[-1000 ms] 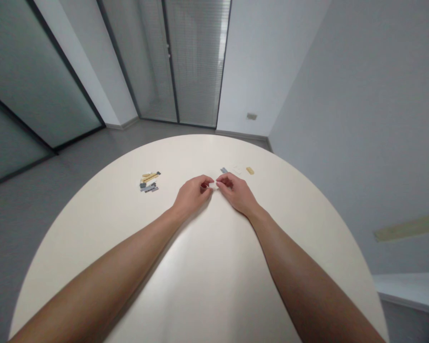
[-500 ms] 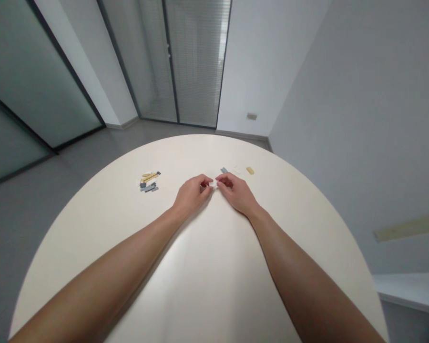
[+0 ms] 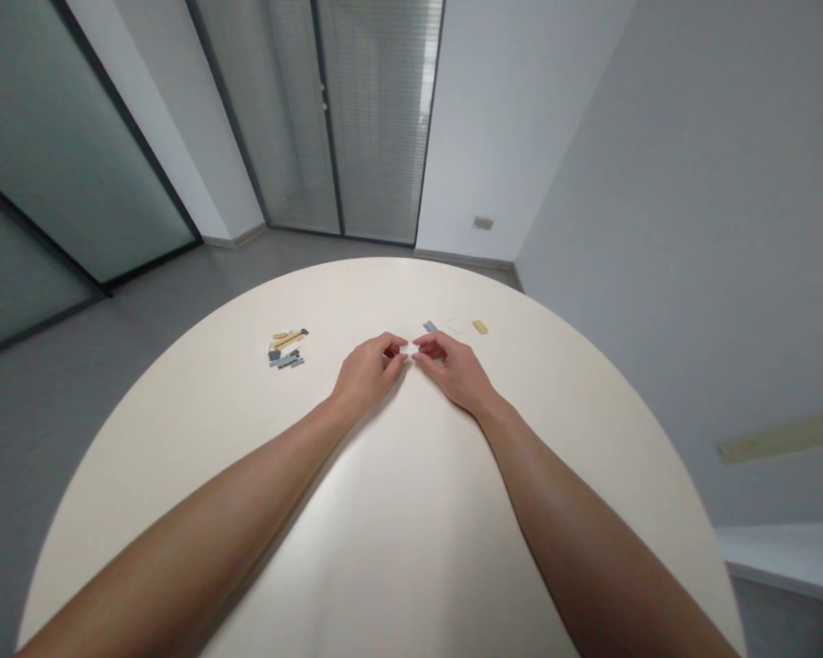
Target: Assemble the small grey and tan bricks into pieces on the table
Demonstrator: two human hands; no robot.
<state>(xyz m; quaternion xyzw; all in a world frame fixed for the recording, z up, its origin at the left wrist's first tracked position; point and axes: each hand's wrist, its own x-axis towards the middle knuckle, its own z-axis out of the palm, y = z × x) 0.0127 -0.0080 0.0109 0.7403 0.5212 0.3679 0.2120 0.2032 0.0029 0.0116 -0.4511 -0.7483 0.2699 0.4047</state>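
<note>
any markings on the small pieces are too tiny and soft to read. the left hand (image 3: 370, 367) and the right hand (image 3: 458, 367) meet near the middle of the round, cream-white table (image 3: 411, 512), their forearms coming in from the lower corners and slanting inward. both wrists sit low, close to the tabletop. on each hand the fingers are bent, with the thumb below and the forefinger above, the tips pointing across at the other hand with a narrow gap between the two. in that gap there is what looks like a small white piece (image 3: 410, 349), nearly lost against the pale surface; whether either hand is closed on it or merely curled around it, i cannot tell. just beyond the right hand's knuckles lies a grey piece (image 3: 430, 326), with some thin white pieces (image 3: 455, 325) to its right and a flat yellow piece (image 3: 479, 326) past those. well to the left of the left hand is a loose cluster of grey, dark and yellow pieces (image 3: 287, 350), lying at mixed angles on the table.
</note>
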